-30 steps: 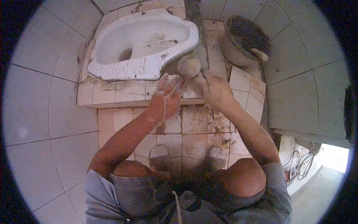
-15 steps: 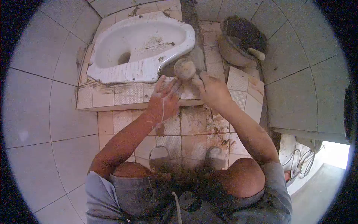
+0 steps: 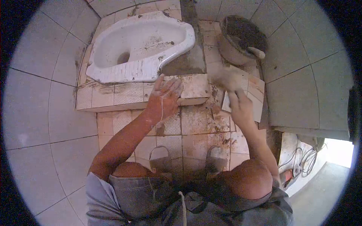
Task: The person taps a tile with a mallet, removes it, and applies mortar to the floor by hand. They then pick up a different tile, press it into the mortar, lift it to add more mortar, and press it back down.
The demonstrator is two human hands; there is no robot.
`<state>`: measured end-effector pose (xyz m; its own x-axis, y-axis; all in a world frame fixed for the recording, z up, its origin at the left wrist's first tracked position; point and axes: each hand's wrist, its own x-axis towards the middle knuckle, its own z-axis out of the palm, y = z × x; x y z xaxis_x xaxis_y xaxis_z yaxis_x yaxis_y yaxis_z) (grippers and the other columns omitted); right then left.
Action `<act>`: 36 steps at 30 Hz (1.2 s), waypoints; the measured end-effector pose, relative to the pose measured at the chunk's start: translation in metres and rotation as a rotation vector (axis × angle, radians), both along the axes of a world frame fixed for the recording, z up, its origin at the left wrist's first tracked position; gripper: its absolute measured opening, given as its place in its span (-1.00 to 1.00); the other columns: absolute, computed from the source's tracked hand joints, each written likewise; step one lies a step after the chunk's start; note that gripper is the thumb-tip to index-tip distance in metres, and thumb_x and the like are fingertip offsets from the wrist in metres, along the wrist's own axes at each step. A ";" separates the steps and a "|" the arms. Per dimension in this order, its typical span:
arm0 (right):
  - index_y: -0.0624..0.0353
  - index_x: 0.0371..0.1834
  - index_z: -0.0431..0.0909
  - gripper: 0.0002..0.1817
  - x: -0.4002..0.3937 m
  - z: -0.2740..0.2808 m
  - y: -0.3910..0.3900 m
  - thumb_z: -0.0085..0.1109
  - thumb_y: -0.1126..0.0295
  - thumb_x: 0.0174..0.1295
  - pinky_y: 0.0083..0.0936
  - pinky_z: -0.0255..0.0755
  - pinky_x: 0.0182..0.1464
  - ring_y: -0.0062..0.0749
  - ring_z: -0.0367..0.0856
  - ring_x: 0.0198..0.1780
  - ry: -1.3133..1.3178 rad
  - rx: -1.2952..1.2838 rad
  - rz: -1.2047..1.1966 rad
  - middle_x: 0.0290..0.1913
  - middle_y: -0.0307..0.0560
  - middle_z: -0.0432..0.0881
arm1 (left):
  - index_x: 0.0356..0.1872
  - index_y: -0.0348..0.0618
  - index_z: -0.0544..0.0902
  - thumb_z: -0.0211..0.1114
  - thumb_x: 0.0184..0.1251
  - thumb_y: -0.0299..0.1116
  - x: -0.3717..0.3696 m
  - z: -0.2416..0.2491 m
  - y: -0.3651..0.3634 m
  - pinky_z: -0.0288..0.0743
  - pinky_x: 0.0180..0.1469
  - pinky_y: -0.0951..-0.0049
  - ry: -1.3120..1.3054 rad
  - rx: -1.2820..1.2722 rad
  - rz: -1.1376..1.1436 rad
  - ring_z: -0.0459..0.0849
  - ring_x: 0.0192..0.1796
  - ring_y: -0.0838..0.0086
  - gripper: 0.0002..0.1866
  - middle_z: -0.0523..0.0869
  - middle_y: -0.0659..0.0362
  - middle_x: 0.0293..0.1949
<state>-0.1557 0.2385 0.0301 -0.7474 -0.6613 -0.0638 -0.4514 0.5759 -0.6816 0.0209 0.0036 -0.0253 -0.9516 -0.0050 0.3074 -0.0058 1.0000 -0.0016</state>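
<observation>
Right hand [image 3: 238, 102] grips a motion-blurred tool [image 3: 223, 78]; its head unreadable.

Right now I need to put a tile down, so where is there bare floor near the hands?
Bare: the grey floor left of the left hand, and the tiles between step and shoes. Crowded: around the right hand, hemmed by leaning tiles and bucket.

No lettering, label, brand, number or sign can be read on any surface, whether tile, ceramic, bucket or clothing, in this view.
</observation>
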 end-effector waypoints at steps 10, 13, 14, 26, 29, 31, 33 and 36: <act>0.12 -0.40 0.47 -0.64 0.085 -0.191 0.245 0.03 0.06 0.38 -0.48 0.19 -0.74 -0.55 0.33 -0.76 -0.491 0.038 -0.332 -0.70 -0.23 0.40 | 0.28 -0.06 0.43 0.28 0.20 -0.12 0.009 0.006 0.000 -0.09 0.45 -0.21 -0.031 0.092 0.079 0.32 0.42 0.32 -0.39 0.44 0.15 0.33; 0.16 -0.36 0.54 -0.62 0.112 -0.194 0.260 0.04 0.05 0.36 -0.33 0.36 -0.62 -0.30 0.52 -0.66 -0.711 -0.064 -0.433 -0.65 -0.06 0.53 | 0.34 -0.05 0.35 0.31 0.18 -0.11 0.020 0.001 -0.002 -0.13 0.44 -0.27 -0.046 0.100 0.106 0.23 0.46 0.32 -0.31 0.36 0.14 0.38; 0.16 -0.35 0.56 -0.62 0.115 -0.194 0.262 0.04 0.05 0.35 -0.30 0.37 -0.58 -0.26 0.53 -0.62 -0.765 -0.094 -0.463 -0.62 -0.04 0.54 | 0.39 -0.08 0.30 0.27 0.18 -0.12 0.022 0.000 -0.004 -0.20 0.45 -0.29 -0.069 0.134 0.129 0.13 0.50 0.37 -0.27 0.27 0.16 0.44; 0.15 -0.11 0.64 -0.64 0.028 0.004 0.095 0.04 0.09 0.33 -0.10 0.51 -0.03 0.15 0.66 -0.15 0.193 0.547 0.328 -0.24 0.15 0.68 | 0.28 -0.13 0.41 0.24 0.23 -0.01 0.030 0.010 -0.010 -0.17 0.44 -0.30 -0.046 0.094 0.195 0.20 0.47 0.29 -0.35 0.32 0.10 0.39; 0.16 0.11 0.49 -0.62 0.022 0.033 0.014 0.07 0.19 0.33 -0.15 0.45 0.14 0.10 0.54 0.10 0.279 0.230 0.507 0.09 0.18 0.56 | 0.27 -0.14 0.42 0.22 0.27 -0.03 0.031 0.018 -0.010 -0.20 0.46 -0.28 -0.043 0.095 0.191 0.17 0.49 0.31 -0.39 0.31 0.11 0.40; 0.15 0.21 0.41 -0.56 0.012 0.020 -0.031 0.07 0.18 0.34 -0.19 0.38 0.23 0.10 0.39 0.27 0.505 0.191 0.684 0.26 0.19 0.42 | 0.28 -0.12 0.42 0.20 0.29 -0.05 0.039 0.021 -0.013 -0.22 0.47 -0.27 -0.045 0.055 0.212 0.16 0.49 0.32 -0.41 0.30 0.12 0.41; 0.16 0.27 0.36 -0.51 0.009 0.017 -0.073 0.05 0.15 0.35 -0.19 0.31 0.32 0.10 0.28 0.37 0.632 0.214 0.808 0.33 0.19 0.34 | 0.28 -0.10 0.42 0.19 0.31 -0.06 0.050 0.018 -0.017 -0.25 0.47 -0.26 -0.054 0.020 0.231 0.15 0.50 0.33 -0.43 0.29 0.12 0.41; 0.21 0.42 0.16 -0.35 0.025 0.011 -0.119 -0.01 0.09 0.37 -0.16 0.00 0.49 0.06 0.01 0.51 0.393 0.285 0.832 0.45 0.20 0.17 | 0.28 -0.07 0.43 0.20 0.30 -0.09 0.067 0.013 -0.030 -0.30 0.48 -0.26 0.053 0.082 0.280 0.13 0.51 0.31 -0.45 0.27 0.12 0.43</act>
<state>-0.1303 0.1196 0.0407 -0.0482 -0.9877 -0.1489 -0.9564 0.0886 -0.2784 0.0880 -0.0263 -0.0126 -0.8924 -0.2916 0.3443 -0.2792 0.9564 0.0864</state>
